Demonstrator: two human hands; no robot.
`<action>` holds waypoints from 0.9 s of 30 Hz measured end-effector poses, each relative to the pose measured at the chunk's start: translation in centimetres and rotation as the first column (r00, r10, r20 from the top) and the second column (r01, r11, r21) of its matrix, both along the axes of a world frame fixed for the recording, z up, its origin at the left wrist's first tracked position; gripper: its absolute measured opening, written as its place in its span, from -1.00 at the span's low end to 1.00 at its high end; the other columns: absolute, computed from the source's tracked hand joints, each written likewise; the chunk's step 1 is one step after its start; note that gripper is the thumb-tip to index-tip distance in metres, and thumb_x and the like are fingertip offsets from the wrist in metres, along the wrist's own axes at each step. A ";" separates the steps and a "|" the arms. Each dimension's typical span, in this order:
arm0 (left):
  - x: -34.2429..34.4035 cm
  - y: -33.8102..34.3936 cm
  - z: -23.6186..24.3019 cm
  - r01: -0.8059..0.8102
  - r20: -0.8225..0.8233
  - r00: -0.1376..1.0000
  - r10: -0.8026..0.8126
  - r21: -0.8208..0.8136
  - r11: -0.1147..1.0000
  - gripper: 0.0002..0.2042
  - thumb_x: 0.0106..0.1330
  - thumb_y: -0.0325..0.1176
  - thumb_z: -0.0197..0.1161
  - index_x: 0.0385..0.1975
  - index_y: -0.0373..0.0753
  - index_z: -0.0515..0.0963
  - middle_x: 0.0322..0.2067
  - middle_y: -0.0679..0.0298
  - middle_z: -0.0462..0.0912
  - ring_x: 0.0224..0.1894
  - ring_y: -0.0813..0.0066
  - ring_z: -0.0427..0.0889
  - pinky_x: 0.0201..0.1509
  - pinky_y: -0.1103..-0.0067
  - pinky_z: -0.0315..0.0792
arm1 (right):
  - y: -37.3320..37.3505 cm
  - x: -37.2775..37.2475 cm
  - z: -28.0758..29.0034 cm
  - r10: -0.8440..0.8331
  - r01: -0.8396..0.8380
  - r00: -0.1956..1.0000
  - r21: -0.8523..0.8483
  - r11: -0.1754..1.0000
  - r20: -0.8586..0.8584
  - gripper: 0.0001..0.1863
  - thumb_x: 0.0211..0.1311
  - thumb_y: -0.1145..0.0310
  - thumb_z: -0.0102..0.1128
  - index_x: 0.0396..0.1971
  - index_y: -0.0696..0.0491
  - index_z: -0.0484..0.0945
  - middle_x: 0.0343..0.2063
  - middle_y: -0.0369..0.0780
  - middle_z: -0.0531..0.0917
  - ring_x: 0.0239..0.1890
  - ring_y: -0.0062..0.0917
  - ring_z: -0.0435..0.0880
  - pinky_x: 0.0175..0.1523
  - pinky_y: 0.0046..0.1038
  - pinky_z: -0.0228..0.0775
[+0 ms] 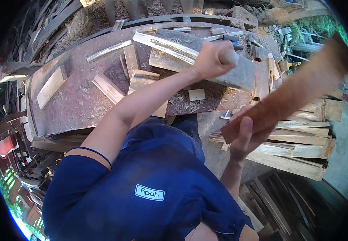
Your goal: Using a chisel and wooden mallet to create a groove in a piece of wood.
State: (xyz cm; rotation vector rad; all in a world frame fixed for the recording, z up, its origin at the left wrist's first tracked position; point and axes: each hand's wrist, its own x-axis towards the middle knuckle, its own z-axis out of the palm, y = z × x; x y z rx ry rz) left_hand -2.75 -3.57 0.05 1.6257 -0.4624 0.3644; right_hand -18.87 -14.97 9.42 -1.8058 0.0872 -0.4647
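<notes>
Blue shirt cloth fills the foreground below my arms. Beyond it, a curved, rust-brown metal work surface carries pale offcuts and sawdust; stacked split wood lies to my right, outdoors among scrap timber. My left hand is fisted around a pale handle, over a broad grey cleaver blade resting on the surface. My right hand clamps the near end of a long, rough, reddish-brown wooden slat, which extends up and away to my right, blurred
</notes>
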 end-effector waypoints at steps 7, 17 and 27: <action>-1.5 -1.6 -0.7 0.078 0.134 0.987 -0.091 0.099 0.992 -0.69 -0.14 -0.24 0.41 -0.39 -0.11 0.50 -0.54 0.15 0.59 -0.42 0.07 0.61 -0.36 0.31 0.48 | -1.6 0.8 -2.1 -0.009 -0.097 0.950 -0.322 0.942 -0.313 -0.35 0.08 0.26 0.31 0.08 0.21 0.20 -0.25 0.05 0.56 -0.28 -0.25 0.60 -0.16 -0.31 0.43; -0.2 -0.4 -0.6 0.066 0.110 0.992 -0.067 0.014 0.998 -0.75 -0.12 -0.26 0.44 -0.48 -0.21 0.56 -0.52 0.12 0.61 -0.48 0.18 0.63 -0.40 0.44 0.46 | -0.8 1.0 -3.0 0.066 -0.134 0.980 -0.376 0.917 -0.188 -0.38 0.12 0.18 0.32 -0.02 0.30 0.26 -0.42 0.06 0.62 -0.39 -0.16 0.68 -0.28 -0.28 0.47; 4.2 3.5 -0.2 -0.119 -0.245 0.968 0.059 -0.235 0.965 -0.75 0.13 -0.26 0.34 -0.62 -0.29 0.50 -0.67 0.33 0.54 -0.57 0.63 0.48 -0.41 0.58 0.42 | -1.2 0.5 -3.2 0.064 -0.109 0.981 -0.253 0.961 -0.181 -0.41 0.16 0.17 0.29 -0.04 0.30 0.27 -0.46 0.00 0.60 -0.47 -0.31 0.64 -0.33 -0.35 0.46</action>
